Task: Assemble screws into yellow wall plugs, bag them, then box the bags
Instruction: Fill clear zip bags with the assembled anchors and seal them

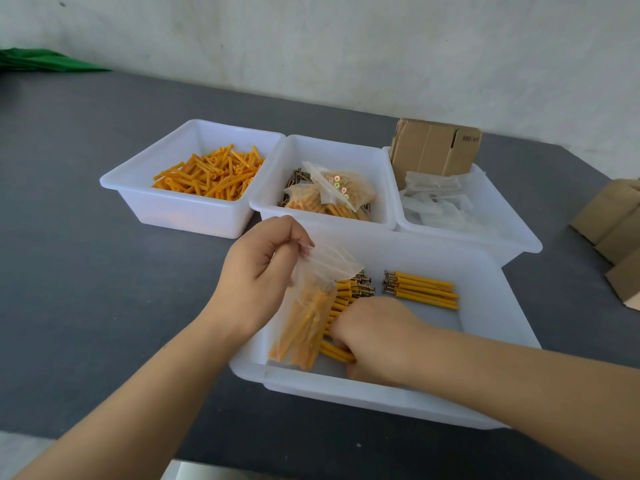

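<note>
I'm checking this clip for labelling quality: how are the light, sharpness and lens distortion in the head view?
Head view: soft, even light with faint shadows and no harsh glare; the table edge bows from wide-angle distortion; the bag held by the left hand looks slightly blurred, while the right hand and the trays stay fairly sharp.

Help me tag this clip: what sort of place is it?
Probably a small hand-packing workbench: white bins of yellow wall plugs, filled bags, flat cardboard boxes.

Bare grey table (86,271) lies open left of the near bin (491,306). Three bins (325,216) crowd touching behind it. Flat cardboard (616,233) blocks the right edge.
</note>
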### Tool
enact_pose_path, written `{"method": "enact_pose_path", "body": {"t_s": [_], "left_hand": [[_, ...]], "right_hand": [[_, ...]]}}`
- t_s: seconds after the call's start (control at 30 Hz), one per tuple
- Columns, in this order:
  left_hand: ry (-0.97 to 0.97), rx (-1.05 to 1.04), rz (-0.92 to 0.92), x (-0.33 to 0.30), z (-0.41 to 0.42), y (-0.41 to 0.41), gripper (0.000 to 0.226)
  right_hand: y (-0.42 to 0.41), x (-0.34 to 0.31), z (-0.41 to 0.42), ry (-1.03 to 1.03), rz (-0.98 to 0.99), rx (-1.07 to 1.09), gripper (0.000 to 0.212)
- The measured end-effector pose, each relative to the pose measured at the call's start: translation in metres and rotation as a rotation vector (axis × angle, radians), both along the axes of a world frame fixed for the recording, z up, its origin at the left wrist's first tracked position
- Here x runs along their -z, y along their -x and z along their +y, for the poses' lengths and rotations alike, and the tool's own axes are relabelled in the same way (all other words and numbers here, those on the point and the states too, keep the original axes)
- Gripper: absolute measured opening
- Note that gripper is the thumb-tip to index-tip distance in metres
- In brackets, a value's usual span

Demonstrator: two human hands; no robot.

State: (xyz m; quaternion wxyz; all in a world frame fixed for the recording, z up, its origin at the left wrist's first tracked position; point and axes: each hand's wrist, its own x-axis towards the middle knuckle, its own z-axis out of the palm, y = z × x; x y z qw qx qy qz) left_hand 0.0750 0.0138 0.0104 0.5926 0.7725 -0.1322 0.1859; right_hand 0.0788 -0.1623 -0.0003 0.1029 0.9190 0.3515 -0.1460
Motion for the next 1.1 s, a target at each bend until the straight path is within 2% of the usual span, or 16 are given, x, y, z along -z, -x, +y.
{"method": "enact_pose_path", "body": {"t_s": [0.1,0.23,0.3,0.33,0.43,0.53,0.63,0.7,0.77,0.83,1.0,1.1], "left_hand": [[-0.008,0.000,-0.004,0.000,0.000,0.001,0.029],[-0.011,0.000,-0.008,0.000,0.001,-0.001,0.029],[-0.018,0.006,-0.008,0.001,0.002,-0.001,0.029],[-0.018,0.011,-0.008,0.001,0.002,-0.001,0.029],[-0.022,0.027,-0.012,0.003,0.002,-0.002,0.029],[-0.050,0.034,-0.025,0.003,0.002,-0.003,0.028],[-0.092,0.061,-0.063,0.003,0.003,-0.003,0.028],[-0.108,0.097,-0.061,0.003,0.003,-0.003,0.027],[-0.121,0.129,-0.051,0.003,0.002,-0.003,0.025],[-0.141,0.150,-0.065,0.003,0.001,-0.002,0.024],[-0.182,0.206,-0.089,-0.001,-0.001,-0.001,0.024],[-0.160,0.210,-0.067,-0.002,-0.001,0.000,0.024]], "right_hand": [[0.001,-0.006,-0.005,0.012,0.016,0.022,0.028],[-0.004,-0.025,-0.017,-0.055,-0.006,0.065,0.019],[-0.011,-0.038,-0.026,-0.117,0.073,0.130,0.011],[-0.014,-0.045,-0.031,-0.183,0.157,0.196,0.006],[-0.027,-0.062,-0.050,-0.397,0.364,0.382,0.011],[-0.044,-0.088,-0.074,-0.508,0.376,0.460,0.014],[-0.057,-0.121,-0.095,-0.677,0.290,0.538,0.014],[-0.062,-0.139,-0.101,-0.848,0.279,0.523,0.014],[-0.064,-0.151,-0.096,-0.925,0.332,0.458,0.018],[-0.067,-0.154,-0.082,-0.840,0.355,0.382,0.013],[-0.071,-0.140,-0.030,-0.467,0.381,0.302,0.013],[-0.068,-0.128,-0.002,-0.365,0.420,0.235,0.016]]}}
